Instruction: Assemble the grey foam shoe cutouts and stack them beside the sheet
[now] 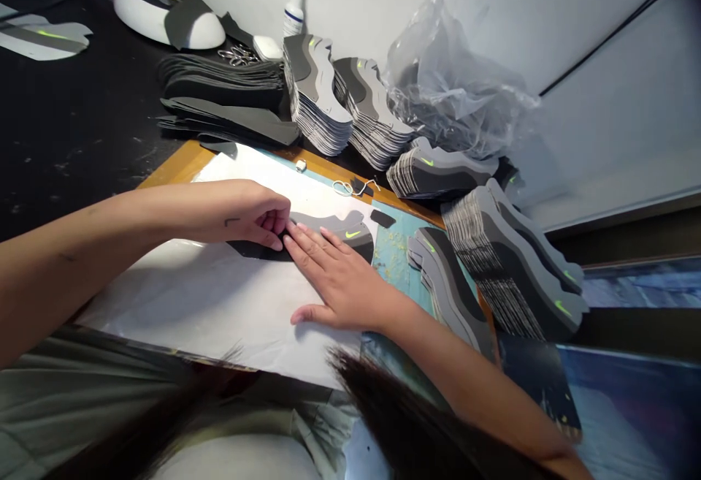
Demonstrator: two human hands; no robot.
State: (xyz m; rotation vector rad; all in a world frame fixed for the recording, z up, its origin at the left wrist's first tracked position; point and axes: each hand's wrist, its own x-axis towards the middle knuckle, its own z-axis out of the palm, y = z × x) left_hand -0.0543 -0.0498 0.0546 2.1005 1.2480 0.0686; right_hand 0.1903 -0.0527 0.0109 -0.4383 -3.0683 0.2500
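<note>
Under my two hands lies a flat, wavy-edged piece in bands of black and grey with a small yellow-green tick mark [328, 221], resting on a large smooth white sheet [219, 290] near the sheet's far right part. My left hand [255, 208] has its fingers curled in, thumb tip down on the black band beside my right fingertips; I cannot tell whether anything is pinched there. My right hand [340, 284] lies palm down over the piece, fingers straight and close together, thumb spread out onto the sheet, nothing gripped.

The sheet lies over an orange-brown wooden board [175, 162] on the black surface [55, 115]. Near the board's far edge is a loop of thin white string [342, 188]. Just right of my right hand are a few overlapping curved grey-and-black pieces [460, 283], and beyond them a thick leaning stack of similar pieces [509, 268]. Behind the board, dark flat strips [219, 82] are piled beside a tall stack of banded grey pieces [318, 93].
</note>
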